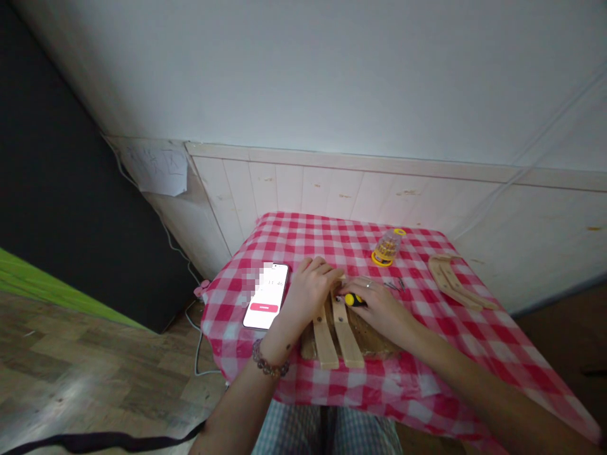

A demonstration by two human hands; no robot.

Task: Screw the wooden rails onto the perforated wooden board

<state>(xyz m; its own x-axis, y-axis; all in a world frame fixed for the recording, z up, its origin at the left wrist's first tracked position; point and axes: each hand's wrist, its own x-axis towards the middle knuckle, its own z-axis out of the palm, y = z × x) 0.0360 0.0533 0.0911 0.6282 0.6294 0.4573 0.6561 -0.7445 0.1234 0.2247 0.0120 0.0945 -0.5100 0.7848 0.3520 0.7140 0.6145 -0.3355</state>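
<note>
My left hand [309, 292] rests with curled fingers on the far end of two light wooden slats [334, 338] that lie on a darker wooden board [374, 338] near the table's front edge. My right hand [379, 304] is closed around a screwdriver with a yellow and black handle [353, 299], its tip pointing toward the slats. A few small dark screws [396, 285] lie just beyond my right hand.
The small table carries a red and white checked cloth [303, 243]. A phone with a lit screen [266, 295] lies left of my hands. A clear jar with yellow lid [386, 248] stands at the back. Curved wooden pieces [453, 281] lie at the right.
</note>
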